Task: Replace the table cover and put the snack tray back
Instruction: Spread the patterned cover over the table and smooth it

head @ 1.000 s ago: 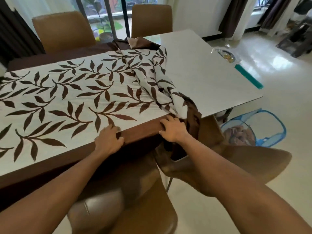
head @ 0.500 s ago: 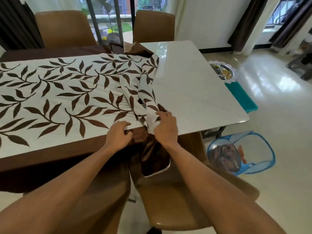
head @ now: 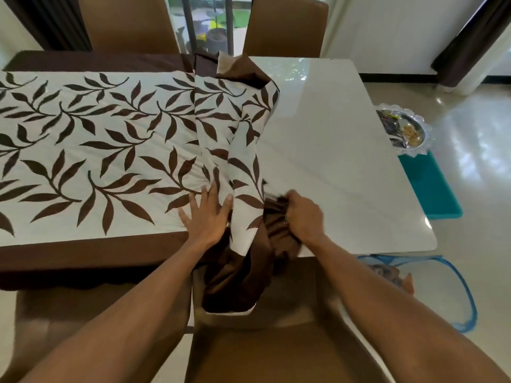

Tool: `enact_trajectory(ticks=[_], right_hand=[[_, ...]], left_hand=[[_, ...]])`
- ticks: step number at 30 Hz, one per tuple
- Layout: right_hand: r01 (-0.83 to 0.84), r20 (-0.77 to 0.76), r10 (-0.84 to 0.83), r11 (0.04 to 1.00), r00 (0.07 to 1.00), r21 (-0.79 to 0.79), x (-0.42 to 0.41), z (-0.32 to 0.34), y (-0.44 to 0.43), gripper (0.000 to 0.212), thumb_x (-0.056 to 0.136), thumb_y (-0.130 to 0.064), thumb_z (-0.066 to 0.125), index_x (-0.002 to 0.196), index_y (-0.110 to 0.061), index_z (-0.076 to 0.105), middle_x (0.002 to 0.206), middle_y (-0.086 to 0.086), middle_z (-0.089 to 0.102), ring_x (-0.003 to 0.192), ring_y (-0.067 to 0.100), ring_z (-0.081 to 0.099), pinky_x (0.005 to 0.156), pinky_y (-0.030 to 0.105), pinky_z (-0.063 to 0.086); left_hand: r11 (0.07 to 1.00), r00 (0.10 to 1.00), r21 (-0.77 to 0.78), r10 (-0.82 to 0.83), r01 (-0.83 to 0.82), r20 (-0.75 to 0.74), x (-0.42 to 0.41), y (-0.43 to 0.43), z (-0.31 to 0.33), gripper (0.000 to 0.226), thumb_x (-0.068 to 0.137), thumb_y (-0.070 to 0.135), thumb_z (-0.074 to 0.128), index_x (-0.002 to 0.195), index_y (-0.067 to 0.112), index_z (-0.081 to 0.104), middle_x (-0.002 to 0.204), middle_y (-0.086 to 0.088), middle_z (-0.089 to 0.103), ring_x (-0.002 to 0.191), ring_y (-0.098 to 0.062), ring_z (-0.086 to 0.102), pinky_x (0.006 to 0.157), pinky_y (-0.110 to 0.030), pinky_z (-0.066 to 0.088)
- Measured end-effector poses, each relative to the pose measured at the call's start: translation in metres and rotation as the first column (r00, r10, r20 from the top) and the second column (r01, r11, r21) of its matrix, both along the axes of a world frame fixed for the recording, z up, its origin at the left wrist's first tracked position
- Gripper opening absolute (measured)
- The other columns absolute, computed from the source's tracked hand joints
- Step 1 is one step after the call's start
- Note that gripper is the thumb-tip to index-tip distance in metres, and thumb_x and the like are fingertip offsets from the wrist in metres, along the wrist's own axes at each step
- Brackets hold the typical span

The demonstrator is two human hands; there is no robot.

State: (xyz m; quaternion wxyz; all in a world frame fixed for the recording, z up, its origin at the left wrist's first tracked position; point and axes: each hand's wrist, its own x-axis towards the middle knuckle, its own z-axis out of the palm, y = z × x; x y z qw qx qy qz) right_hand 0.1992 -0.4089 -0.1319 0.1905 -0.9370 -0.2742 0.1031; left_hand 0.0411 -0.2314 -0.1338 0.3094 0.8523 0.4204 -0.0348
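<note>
**Counter** (head: 331,161): white, glossy, rectangular. Its bare half lies right of and beyond the right hand's fingers, open as far as the rounded near-right corner and the far edge.

**Table cover** (head: 110,150): cream with a brown leaf print and a plain brown border. It is spread flat over the counter left of the left hand's fingers, with the border hanging over the near edge. The unspread part is bunched in a ridge that runs from between the two hands to the far edge. One end droops off the near edge, below the fingers, onto a chair seat.

**Chairs**: brown. The near chair (head: 276,349) stands directly below both hands. Two far chairs (head: 127,23) stand beyond the fingertips across the counter.

**Mesh basket** (head: 442,294): blue-rimmed, on the floor, below and right of the right fingers. Its contents are brownish and too blurred to identify.

**Teal item** (head: 431,189): flat, past the counter's right edge, well right of the right fingers. Its kind cannot be told.

**Snack tray** (head: 425,128): silver with a lacy scalloped rim. It is off the counter, well apart to the right of and beyond the right fingers, at the teal item's far end. It holds small wrapped pieces and a yellowish heap.

**Left hand** (head: 206,214): flat, fingers (head: 213,193) straight and spread, pressing the cover just left of the ridge.

**Right hand** (head: 302,214): fingers curled round a gathered handful of the brown border at the near edge.
</note>
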Motion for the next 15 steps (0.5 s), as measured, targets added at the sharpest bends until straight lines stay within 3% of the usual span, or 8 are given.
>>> enact_trajectory(ticks=[5,7,9,10,12,15], right_hand=[[0.273,0.088,-0.263,0.953,0.961,-0.132,0.11,-0.001,-0.14,0.011,0.094,-0.018,0.046,0.104,-0.019,0.05,0.089,0.014,0.063,0.082,0.036,0.061,0.073,0.038,0.043],[0.463,0.203,-0.43,0.872,0.879,-0.157,0.153,0.001,-0.191,0.018,0.091,-0.02,0.047,0.106,-0.015,0.054,0.094,0.019,0.062,0.088,0.039,0.061,0.079,0.045,0.051],[0.526,0.345,-0.455,0.837,0.821,-0.149,0.183,0.001,-0.21,0.03,0.088,-0.02,0.046,0.113,-0.012,0.06,0.104,0.023,0.061,0.099,0.044,0.059,0.083,0.054,0.051],[0.489,0.36,-0.423,0.864,0.831,-0.115,0.192,0.003,-0.207,0.033,0.089,-0.019,0.048,0.118,-0.011,0.061,0.11,0.023,0.06,0.103,0.045,0.057,0.085,0.055,0.049],[0.265,0.303,-0.242,0.964,0.922,-0.036,0.201,0.011,-0.184,0.036,0.094,-0.027,0.054,0.126,-0.013,0.06,0.122,0.02,0.061,0.111,0.042,0.056,0.092,0.053,0.046],[-0.196,0.223,0.217,0.974,0.95,-0.113,0.188,0.011,-0.12,0.052,0.094,-0.046,0.053,0.144,-0.029,0.05,0.147,0.01,0.051,0.133,0.035,0.047,0.106,0.054,0.042]], left_hand=[[0.999,0.984,0.053,-0.002,0.011,-0.178,0.005,0.006,-0.001,0.087,0.082,0.082,0.001,0.157,0.039,-0.01,0.167,0.005,-0.015,0.152,-0.026,-0.02,0.117,-0.064,-0.013],[0.996,0.969,0.086,-0.018,0.041,-0.246,0.009,0.005,-0.002,0.088,0.083,0.085,0.006,0.156,0.039,-0.012,0.166,0.005,-0.02,0.151,-0.027,-0.022,0.116,-0.066,-0.014],[0.994,0.955,0.102,0.001,0.031,-0.295,0.006,0.005,-0.003,0.092,0.084,0.086,0.019,0.157,0.038,-0.011,0.166,0.004,-0.021,0.151,-0.029,-0.022,0.113,-0.066,-0.014],[0.993,0.954,0.121,0.042,-0.006,-0.297,0.009,0.002,-0.004,0.093,0.086,0.084,0.026,0.158,0.036,-0.008,0.166,0.002,-0.018,0.152,-0.031,-0.02,0.114,-0.067,-0.012],[0.979,0.961,0.176,0.143,-0.103,-0.236,0.032,-0.016,-0.002,0.092,0.09,0.074,0.041,0.159,0.03,0.001,0.168,-0.002,-0.005,0.153,-0.033,-0.01,0.118,-0.066,-0.004],[0.942,0.988,0.327,0.115,-0.075,-0.104,0.071,-0.046,0.004,0.08,0.092,0.054,0.054,0.158,0.024,0.02,0.166,-0.006,0.017,0.154,-0.032,0.007,0.121,-0.061,0.007]])
